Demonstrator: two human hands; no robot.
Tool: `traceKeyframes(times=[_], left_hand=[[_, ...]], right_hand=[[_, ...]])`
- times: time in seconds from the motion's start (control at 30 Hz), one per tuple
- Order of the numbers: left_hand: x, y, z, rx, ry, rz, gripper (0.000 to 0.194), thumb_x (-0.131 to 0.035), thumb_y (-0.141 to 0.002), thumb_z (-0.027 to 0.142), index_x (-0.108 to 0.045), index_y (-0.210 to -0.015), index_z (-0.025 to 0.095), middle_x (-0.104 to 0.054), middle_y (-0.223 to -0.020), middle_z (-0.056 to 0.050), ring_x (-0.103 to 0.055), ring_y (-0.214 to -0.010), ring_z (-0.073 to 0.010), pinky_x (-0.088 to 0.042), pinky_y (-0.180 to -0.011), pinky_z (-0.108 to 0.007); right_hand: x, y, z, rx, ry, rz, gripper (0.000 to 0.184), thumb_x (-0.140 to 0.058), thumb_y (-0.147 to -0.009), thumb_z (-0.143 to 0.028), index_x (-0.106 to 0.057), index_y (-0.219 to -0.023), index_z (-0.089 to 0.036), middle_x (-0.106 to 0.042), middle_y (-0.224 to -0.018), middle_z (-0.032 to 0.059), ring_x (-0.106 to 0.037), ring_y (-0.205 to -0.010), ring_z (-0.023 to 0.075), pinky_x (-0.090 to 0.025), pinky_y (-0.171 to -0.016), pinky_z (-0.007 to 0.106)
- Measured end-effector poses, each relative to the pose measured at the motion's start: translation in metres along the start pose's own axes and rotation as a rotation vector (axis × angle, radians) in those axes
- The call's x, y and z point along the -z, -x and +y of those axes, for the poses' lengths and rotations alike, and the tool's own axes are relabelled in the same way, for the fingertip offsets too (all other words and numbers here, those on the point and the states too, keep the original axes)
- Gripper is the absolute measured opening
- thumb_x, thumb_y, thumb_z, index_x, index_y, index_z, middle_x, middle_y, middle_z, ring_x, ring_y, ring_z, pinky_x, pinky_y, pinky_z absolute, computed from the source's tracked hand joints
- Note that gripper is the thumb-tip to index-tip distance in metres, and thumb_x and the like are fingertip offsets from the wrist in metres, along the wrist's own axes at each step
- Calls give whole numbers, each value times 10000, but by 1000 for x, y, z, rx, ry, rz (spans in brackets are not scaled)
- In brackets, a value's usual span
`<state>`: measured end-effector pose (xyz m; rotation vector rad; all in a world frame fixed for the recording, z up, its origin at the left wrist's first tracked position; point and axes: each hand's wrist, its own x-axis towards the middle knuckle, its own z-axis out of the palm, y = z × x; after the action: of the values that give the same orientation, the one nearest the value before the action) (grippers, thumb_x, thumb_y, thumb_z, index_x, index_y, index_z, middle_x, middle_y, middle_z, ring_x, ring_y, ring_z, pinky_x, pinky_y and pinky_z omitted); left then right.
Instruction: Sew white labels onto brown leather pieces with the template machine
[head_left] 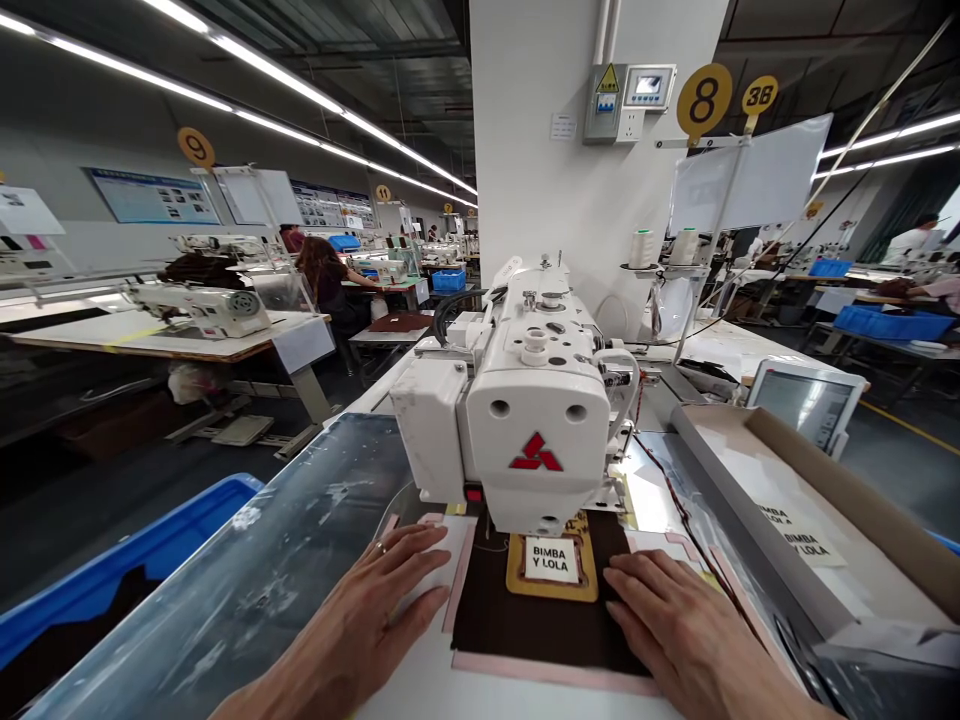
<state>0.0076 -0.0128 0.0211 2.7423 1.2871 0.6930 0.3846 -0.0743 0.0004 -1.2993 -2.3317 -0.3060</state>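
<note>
A piece of dark brown fabric [517,630] lies flat under the head of a white sewing machine [540,400]. Over the fabric is a gold-coloured frame [555,592], and a white label [552,558] reading "BIMBA Y LOLA" shows inside it. My left hand [375,605] rests with fingers stretched out on the white work surface, just left of the fabric. On the other side, my right hand [679,610] lies with its fingers extended over the fabric's right edge. Neither hand grips anything. Pink tape strips [547,674] border the fabric.
An open cardboard box [712,480] with more labels [802,545] stands at the right, by a tilted control screen [810,405]. Dark scissors [799,650] lie near my right forearm. A blue bin [165,535] is at lower left. A co-worker [326,290] sits farther back.
</note>
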Motion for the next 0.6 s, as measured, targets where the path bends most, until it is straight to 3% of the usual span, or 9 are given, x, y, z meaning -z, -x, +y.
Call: traceKeyframes(times=[0.13, 0.43, 0.6], left_hand=[[-1, 0, 0, 4, -4, -7, 320, -519, -1087, 512, -686, -1318, 368, -634, -1458, 23, -573, -1387, -266, -498, -1178, -466], [1, 0, 2, -3, 32, -38, 312, -511, -1099, 467, -680, -1328, 340, -629, -1463, 1, -545, -1411, -269, -407, -1244, -495], [2, 0, 2, -7, 34, -52, 320, -533, -1090, 451, -677, -1349, 331, -634, -1458, -17, -547, -1410, -285, -480, -1195, -466]], right_hand=[[-2, 1, 1, -5, 0, -28, 264, -541, -1019, -220, -717, -1216, -206, -760, -1213, 71, -736, -1060, 276, -643, -885, 403], [-7, 6, 1, 35, 46, -39, 297, -503, -1023, -209, -713, -1232, -191, -758, -1239, 76, -737, -1076, 300, -647, -888, 459], [-8, 8, 5, 29, 33, -59, 295, -468, -1044, -225, -717, -1198, -190, -761, -1215, 78, -732, -1078, 294, -636, -878, 456]])
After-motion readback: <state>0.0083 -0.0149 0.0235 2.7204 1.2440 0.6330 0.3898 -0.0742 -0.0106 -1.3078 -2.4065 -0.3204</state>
